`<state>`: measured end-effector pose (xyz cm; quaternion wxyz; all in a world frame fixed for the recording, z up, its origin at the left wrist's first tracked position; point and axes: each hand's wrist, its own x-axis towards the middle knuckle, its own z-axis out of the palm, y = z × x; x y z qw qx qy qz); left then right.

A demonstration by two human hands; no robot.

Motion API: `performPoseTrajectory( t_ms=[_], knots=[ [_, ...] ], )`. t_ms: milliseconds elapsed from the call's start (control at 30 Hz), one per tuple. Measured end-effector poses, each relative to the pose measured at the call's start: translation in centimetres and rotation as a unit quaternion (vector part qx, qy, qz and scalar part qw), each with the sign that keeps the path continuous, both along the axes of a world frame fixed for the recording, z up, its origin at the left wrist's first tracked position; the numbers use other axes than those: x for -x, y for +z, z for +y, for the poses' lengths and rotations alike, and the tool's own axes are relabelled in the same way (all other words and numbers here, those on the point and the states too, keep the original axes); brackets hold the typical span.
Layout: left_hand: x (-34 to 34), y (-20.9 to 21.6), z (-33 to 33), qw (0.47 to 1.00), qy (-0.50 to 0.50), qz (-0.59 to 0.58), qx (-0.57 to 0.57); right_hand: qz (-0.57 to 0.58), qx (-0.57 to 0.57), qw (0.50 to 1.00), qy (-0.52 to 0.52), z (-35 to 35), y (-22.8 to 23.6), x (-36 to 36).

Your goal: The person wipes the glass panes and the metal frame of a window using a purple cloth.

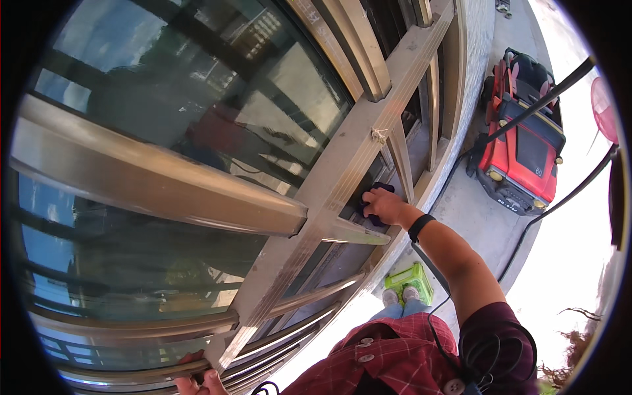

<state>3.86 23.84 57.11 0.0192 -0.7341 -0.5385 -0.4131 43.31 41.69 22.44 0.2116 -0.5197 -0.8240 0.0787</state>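
My right hand (387, 207) reaches in between the bars of a metal window grille (342, 174), with its fingers closed on a dark bunched cloth (376, 220). The cloth lies against the frame behind the bars, partly hidden under the fingers. A black band circles that wrist. At the lower left my left hand (201, 383) grips a metal bar (131, 377) low on the grille, its fingers curled round it; part of this hand is cut off by the picture's edge. Behind the bars is a dark glass pane (197, 85) with reflections of sky and structures.
My feet stand on a bright green plastic step stool (421, 280). To the right, a red and black wheeled machine (523, 158) stands on the grey ledge. A black cable (517, 253) runs beside it. A pink round object (602, 108) shows at the far right.
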Motion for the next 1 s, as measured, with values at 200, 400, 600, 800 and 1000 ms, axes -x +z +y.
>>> performPoseTrajectory(
  t_ms=[200,400,600,800,1000],
  knots=[
    [-1.5,0.5,0.0,0.993,0.028,0.105,0.034,0.045,0.065,0.997,-0.003,0.4,0.3,-0.2],
    [-1.5,0.3,0.5,0.998,-0.015,0.05,0.032,0.383,-0.021,0.924,-0.015,1.7,8.3,1.0],
    [-1.7,0.1,0.9,0.999,-0.023,0.011,0.021,0.43,-0.3,0.844,-0.114,2.9,22.3,-0.7],
    [-1.7,0.6,0.2,0.996,-0.034,0.056,0.052,0.494,-0.46,0.737,-0.029,3.6,31.7,3.1],
    [-2.5,1.1,-0.1,0.994,-0.023,0.103,0.006,0.449,-0.472,0.757,0.05,5.3,35.3,3.8]
  ],
)
